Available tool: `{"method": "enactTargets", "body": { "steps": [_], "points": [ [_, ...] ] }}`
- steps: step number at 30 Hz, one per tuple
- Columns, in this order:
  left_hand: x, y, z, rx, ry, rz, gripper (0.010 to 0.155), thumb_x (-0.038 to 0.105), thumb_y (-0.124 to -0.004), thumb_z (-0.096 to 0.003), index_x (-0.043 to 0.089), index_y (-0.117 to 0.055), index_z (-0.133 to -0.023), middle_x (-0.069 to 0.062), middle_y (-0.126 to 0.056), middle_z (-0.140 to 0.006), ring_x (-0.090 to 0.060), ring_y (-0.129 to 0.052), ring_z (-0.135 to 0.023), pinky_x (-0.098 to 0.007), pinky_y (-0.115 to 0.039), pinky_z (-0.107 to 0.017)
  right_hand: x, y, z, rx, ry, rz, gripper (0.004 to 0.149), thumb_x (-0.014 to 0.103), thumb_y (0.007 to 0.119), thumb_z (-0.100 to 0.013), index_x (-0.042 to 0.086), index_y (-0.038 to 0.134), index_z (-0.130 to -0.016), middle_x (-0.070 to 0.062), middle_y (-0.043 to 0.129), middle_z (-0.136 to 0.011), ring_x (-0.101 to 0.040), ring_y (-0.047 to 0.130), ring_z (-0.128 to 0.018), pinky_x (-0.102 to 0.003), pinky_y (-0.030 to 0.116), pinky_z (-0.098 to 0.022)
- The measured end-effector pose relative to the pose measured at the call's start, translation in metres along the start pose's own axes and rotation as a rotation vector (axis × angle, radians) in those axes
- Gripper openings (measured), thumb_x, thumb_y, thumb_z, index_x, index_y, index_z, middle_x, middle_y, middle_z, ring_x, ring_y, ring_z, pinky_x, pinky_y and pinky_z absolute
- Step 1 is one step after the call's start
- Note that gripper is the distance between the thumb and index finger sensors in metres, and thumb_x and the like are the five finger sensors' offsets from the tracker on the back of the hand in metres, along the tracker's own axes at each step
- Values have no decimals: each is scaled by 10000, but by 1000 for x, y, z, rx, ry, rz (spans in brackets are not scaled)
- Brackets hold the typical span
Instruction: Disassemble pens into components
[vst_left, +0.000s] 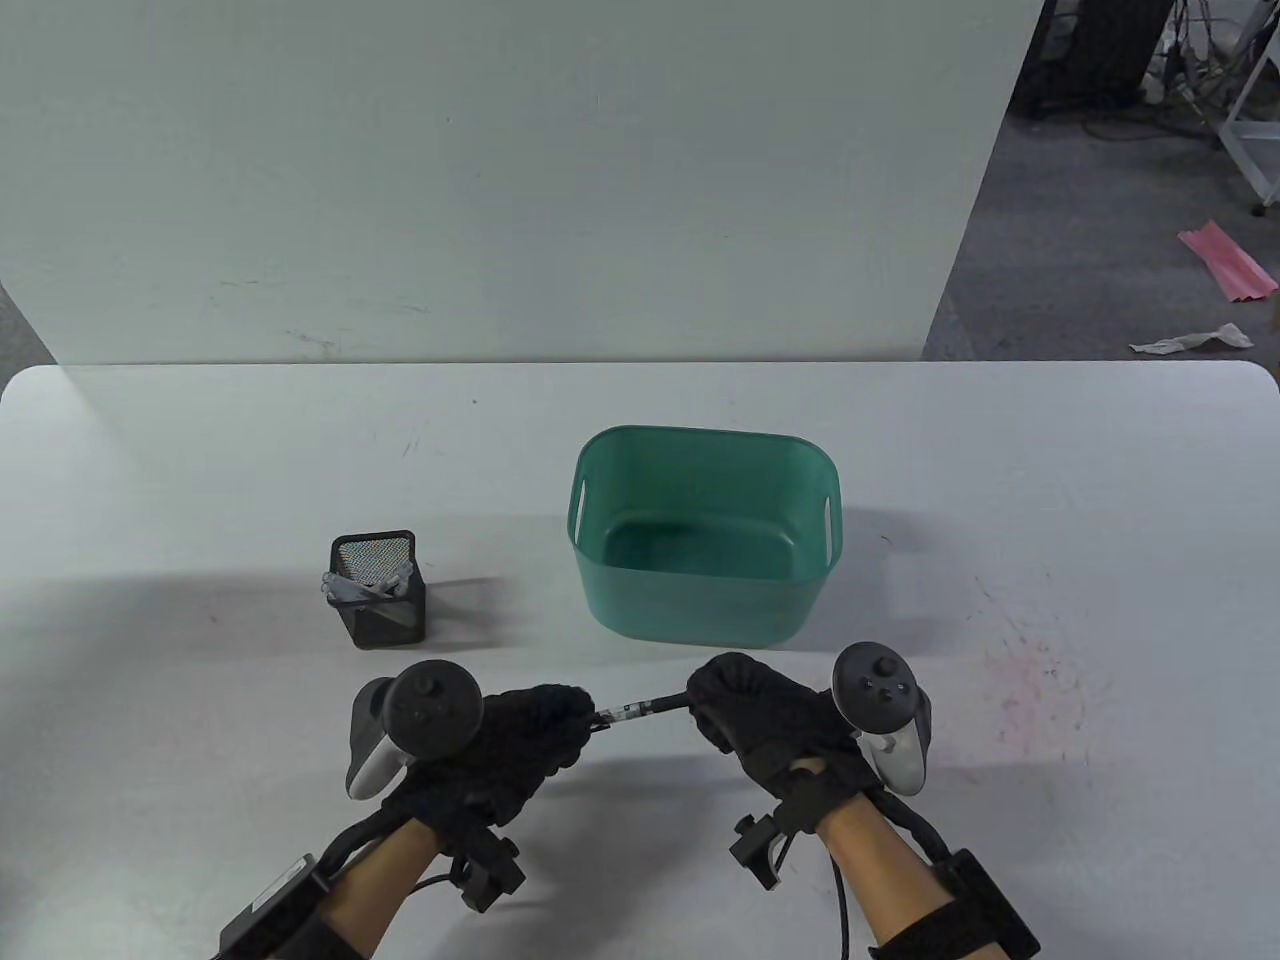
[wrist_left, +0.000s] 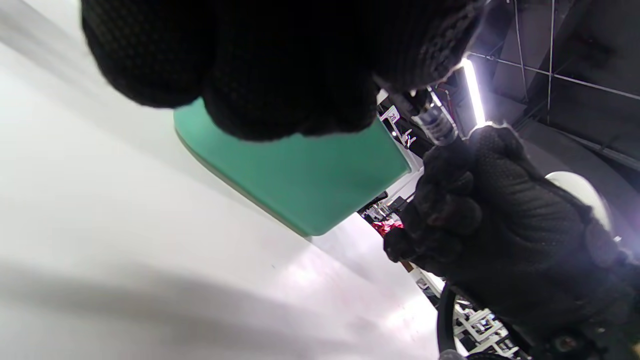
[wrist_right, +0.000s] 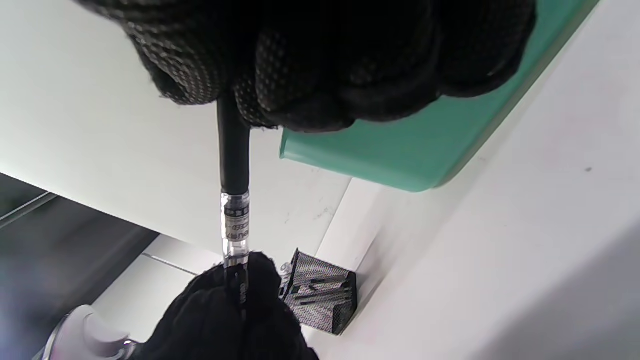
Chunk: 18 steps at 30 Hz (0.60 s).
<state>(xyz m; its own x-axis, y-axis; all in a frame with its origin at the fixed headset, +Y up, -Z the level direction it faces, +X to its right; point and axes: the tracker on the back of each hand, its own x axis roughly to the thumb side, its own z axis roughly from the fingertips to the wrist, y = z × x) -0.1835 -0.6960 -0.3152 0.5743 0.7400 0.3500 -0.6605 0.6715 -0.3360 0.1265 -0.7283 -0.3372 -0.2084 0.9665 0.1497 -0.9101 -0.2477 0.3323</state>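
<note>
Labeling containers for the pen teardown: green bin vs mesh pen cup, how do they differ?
The green bin is solid teal plastic, rounded, with side handle slots; the mesh pen cup is black wire mesh and square. The bin is much larger. The bin looks empty; the cup holds pens. Both stand upright, open-topped, on the table.

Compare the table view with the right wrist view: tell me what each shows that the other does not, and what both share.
Only the table view shows the inside of the green bin, with nothing visible in it, both trackers, and the litter on the floor beyond the table.

Only the right wrist view shows the pen up close: a black grip section joined to a clear, labelled barrel.

Both show the left hand and right hand gripping opposite ends of the pen, the bin, and the mesh pen holder.
</note>
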Motion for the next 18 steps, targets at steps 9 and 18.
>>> {"method": "enactTargets", "body": {
  "steps": [9, 18],
  "points": [
    [-1, 8, 5, 77, -4, -78, 460, 460, -775, -523, 241, -763, -927, -23, -992, -748, -183, -1063, -558, -493, -901, -511, -16, 1, 0, -8, 125, -28, 534, 576, 643, -602, 112, 801, -813, -117, 913, -641, -314, 904, -537, -581, 753, -514],
    [0, 6, 1, 33, -11, -93, 455, 453, -792, -518, 229, -796, -913, -36, -1017, -724, -197, -1080, -532, -492, -909, -476, -13, -2, -3, 86, 105, -26, 404, 433, 724, -597, 103, 790, -822, -128, 879, -667, -316, 871, -576, -594, 721, -556]
  ]
}}
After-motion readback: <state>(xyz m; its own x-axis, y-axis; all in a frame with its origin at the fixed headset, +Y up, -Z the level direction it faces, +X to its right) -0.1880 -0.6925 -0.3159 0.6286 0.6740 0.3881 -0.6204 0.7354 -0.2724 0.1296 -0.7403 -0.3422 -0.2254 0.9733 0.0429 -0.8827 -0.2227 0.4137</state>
